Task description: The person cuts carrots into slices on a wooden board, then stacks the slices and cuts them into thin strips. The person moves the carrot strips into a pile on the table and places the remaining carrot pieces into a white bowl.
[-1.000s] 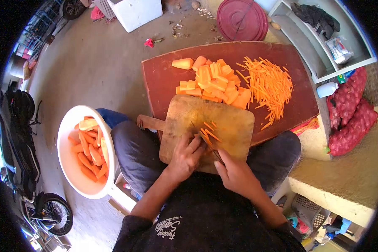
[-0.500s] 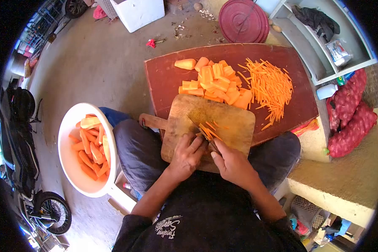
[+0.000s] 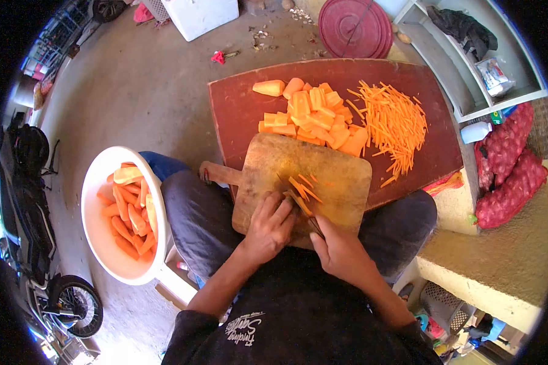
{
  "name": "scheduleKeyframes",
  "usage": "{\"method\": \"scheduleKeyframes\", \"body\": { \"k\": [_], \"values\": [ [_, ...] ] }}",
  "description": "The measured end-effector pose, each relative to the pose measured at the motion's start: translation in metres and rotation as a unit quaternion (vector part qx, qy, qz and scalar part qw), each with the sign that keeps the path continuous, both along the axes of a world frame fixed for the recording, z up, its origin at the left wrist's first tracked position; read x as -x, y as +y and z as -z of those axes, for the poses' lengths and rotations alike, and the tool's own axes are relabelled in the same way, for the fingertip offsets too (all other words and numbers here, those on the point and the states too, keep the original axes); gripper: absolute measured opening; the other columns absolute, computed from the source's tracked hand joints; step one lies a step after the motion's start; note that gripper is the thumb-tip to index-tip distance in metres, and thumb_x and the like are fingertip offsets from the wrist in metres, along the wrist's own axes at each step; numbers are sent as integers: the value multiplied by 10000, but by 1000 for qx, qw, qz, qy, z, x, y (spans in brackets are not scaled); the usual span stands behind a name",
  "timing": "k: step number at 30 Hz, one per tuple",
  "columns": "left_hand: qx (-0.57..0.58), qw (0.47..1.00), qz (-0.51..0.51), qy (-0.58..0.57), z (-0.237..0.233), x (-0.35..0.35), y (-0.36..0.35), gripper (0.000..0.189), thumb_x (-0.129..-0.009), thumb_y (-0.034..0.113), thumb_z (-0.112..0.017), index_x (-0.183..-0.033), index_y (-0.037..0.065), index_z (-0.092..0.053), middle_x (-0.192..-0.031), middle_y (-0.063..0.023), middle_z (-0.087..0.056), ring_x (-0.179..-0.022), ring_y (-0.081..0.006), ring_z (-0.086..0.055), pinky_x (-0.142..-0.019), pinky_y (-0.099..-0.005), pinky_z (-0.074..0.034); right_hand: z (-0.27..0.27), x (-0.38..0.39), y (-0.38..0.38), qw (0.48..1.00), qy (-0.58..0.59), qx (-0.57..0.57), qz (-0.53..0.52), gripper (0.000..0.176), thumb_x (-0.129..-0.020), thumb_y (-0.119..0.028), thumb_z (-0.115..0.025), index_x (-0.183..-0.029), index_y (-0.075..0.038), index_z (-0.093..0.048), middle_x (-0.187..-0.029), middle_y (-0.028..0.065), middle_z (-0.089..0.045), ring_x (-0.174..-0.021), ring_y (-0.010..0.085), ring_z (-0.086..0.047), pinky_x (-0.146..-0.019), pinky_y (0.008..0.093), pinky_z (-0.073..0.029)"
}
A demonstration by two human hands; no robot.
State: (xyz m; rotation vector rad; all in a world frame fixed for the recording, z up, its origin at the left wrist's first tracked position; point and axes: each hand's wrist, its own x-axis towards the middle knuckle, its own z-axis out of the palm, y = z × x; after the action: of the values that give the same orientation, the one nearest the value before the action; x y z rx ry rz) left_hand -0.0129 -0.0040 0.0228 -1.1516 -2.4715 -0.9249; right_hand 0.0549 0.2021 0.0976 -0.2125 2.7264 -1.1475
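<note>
A wooden cutting board (image 3: 341, 164) with a handle lies across my lap. My right hand (image 3: 342, 246) grips a knife (image 3: 315, 225), its blade slanting over the board towards the upper left. Against the blade sits an orange carrot strip. Close to the blade's left side, my left hand (image 3: 268, 222) presses down with curled fingers; what lies under the fingertips is hidden. Several thin carrot sticks (image 3: 310, 188) are scattered just beyond the knife. Behind the board are a heap of carrot chunks (image 3: 313, 112) and a pile of cut carrot sticks (image 3: 396, 125).
The chunks and sticks rest on a red-brown low table (image 3: 237, 103). At my left stands a white tub (image 3: 94, 243) of peeled carrots (image 3: 131, 213). Red net sacks (image 3: 510, 191) lie on the ledge at right, below a shelf (image 3: 469, 112). A motorcycle (image 3: 73, 304) is at far left.
The knife and my right hand have shifted slightly down and right, and the blade has tilted, with a carrot strip now showing along it. My left hand stays nearly in place.
</note>
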Motion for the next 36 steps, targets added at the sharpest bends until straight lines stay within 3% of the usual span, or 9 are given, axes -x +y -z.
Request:
{"method": "scheduleKeyframes", "body": {
  "k": [3,12,15,18,25,27,30,33,36],
  "values": [
    [-14,1000,-4,3,1,1,3,442,-693,118,-731,-1101,-51,-747,-1235,-180,-640,-1218,-404,-621,-1050,-543,-520,-1,16,-3,997,-74,3,-1,405,-1084,-161,-604,-1418,61,-550,-1183,344,-684,-1111,541,-670,-948,544,-535],
    [-21,1000,-8,-5,2,-1,1,438,-698,115,-726,-1106,-42,-752,-1191,-165,-647,-1192,-387,-624,-1047,-530,-520,4,-2,2,997,68,-15,-13,399,-1081,-162,-606,-1402,68,-553,-1171,339,-689,-1102,532,-671,-936,531,-537],
    [-24,1000,-7,0,2,-1,4,446,-698,107,-723,-1116,-46,-753,-1180,-165,-651,-1197,-385,-626,-1062,-537,-517,-12,22,-5,992,-125,-6,-4,398,-1076,-153,-614,-1399,72,-555,-1178,328,-689,-1116,512,-674,-939,530,-537],
    [-23,1000,-5,20,2,2,1,434,-708,97,-727,-1115,-49,-754,-1172,-170,-656,-1211,-386,-627,-1089,-551,-509,-6,13,1,997,-46,57,7,395,-1077,-153,-611,-1407,57,-551,-1155,326,-688,-1094,514,-675,-926,529,-539],
    [-29,999,-6,-11,5,0,-1,395,-752,88,-742,-1126,-39,-759,-1185,-166,-663,-1239,-381,-623,-1139,-602,-467,-1,2,-5,1000,-25,-10,-5,387,-1083,-166,-601,-1407,40,-559,-1111,331,-691,-1061,526,-683,-908,530,-543],
    [-6,1000,-16,3,3,-1,-1,397,-756,86,-737,-1136,-23,-762,-1194,-151,-665,-1229,-361,-622,-1119,-591,-448,-4,19,-7,995,-98,-7,-9,383,-1082,-165,-602,-1400,44,-563,-1102,328,-693,-1074,522,-684,-918,530,-544],
    [15,999,-40,18,-3,-3,-2,401,-756,86,-733,-1147,-1,-765,-1211,-127,-667,-1208,-330,-621,-1074,-552,-416,-5,11,0,998,-9,55,7,362,-1082,-173,-601,-1381,28,-559,-1080,320,-700,-1049,529,-686,-888,549,-545],
    [19,999,-46,4,1,-7,-3,417,-748,91,-737,-1156,12,-764,-1230,-105,-668,-1172,-307,-621,-1030,-508,-394,-25,1,8,996,-87,34,-5,354,-1086,-186,-599,-1366,28,-560,-1099,326,-701,-1056,534,-686,-882,551,-549],
    [10,999,-29,-13,6,-5,-6,438,-737,87,-740,-1167,10,-756,-1224,-109,-661,-1139,-305,-621,-1020,-495,-394,-1,4,-5,1000,1,-2,-3,346,-1085,-176,-598,-1359,33,-569,-1092,320,-700,-1042,520,-691,-872,529,-552]
  ]
}}
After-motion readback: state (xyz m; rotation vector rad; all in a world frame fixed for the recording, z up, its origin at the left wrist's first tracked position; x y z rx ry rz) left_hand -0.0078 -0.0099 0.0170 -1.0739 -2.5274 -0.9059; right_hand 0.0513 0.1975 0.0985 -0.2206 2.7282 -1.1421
